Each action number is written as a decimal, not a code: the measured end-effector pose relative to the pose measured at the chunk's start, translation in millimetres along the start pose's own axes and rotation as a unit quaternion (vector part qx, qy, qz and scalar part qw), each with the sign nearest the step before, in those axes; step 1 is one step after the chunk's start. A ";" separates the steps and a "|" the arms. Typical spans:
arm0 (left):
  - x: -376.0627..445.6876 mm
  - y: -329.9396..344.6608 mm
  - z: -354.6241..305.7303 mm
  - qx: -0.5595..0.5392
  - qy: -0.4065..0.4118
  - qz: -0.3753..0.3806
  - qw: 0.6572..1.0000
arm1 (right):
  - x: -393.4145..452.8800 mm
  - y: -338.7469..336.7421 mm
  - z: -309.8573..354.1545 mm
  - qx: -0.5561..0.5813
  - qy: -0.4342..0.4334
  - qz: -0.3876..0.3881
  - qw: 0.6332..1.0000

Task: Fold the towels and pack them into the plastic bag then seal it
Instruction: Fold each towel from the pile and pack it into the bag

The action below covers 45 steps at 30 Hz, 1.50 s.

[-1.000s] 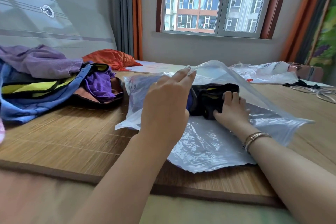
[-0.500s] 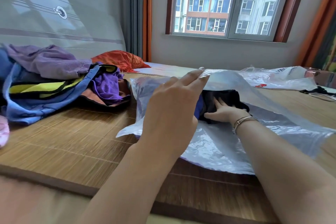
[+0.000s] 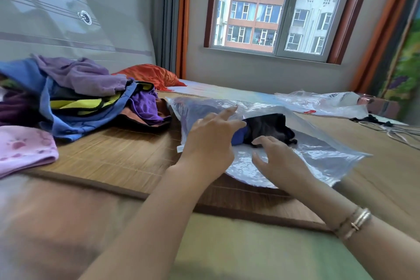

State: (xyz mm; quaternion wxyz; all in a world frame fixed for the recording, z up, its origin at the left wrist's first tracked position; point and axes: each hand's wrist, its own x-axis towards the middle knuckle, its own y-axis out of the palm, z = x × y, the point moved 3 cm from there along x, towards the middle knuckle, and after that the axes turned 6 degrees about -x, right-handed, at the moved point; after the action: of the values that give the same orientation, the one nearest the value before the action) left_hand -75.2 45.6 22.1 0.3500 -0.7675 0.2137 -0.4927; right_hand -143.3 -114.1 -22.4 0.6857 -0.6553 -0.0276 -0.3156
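A clear plastic bag [image 3: 318, 154] lies on the bamboo mat with its mouth facing me. Inside it sits a folded black and blue towel [image 3: 268, 127]. My left hand [image 3: 209, 143] is at the bag's left side with straight fingers against the raised upper layer. My right hand [image 3: 279, 161] hovers over the bag's lower layer just in front of the towel, fingers relaxed and holding nothing. A heap of unfolded towels [image 3: 86, 98] in purple, blue and yellow lies to the left, and a pink towel [image 3: 25, 148] sits at the near left.
An orange pillow [image 3: 150, 75] lies behind the heap. A second plastic bag [image 3: 329, 102] rests at the back right, with cables [image 3: 400, 132] beside it. The mat's dark edge [image 3: 127, 193] runs across in front of me.
My right hand has drawn back out of the bag and let go of the dark towel, which stays inside. My left hand stays at the bag's upper layer.
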 end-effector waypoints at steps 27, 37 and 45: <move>-174.5 -111.8 236.5 0.009 -0.507 -0.089 0.857 | 58.4 121.3 357.3 0.410 0.042 0.237 0.880; -174.9 -121.6 229.8 0.062 -0.507 -0.107 0.853 | 67.6 132.6 361.2 0.452 0.060 0.261 0.851; -153.8 -96.0 192.6 0.048 -0.392 -0.010 0.919 | 21.2 73.1 257.7 0.695 0.111 0.245 0.667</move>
State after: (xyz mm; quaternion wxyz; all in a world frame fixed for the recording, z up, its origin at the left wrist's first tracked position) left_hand 32.7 275.7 -51.3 0.4377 -0.8833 0.0279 -0.1655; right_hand 4.8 109.3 -41.3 0.9931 0.0677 -0.0016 -0.0963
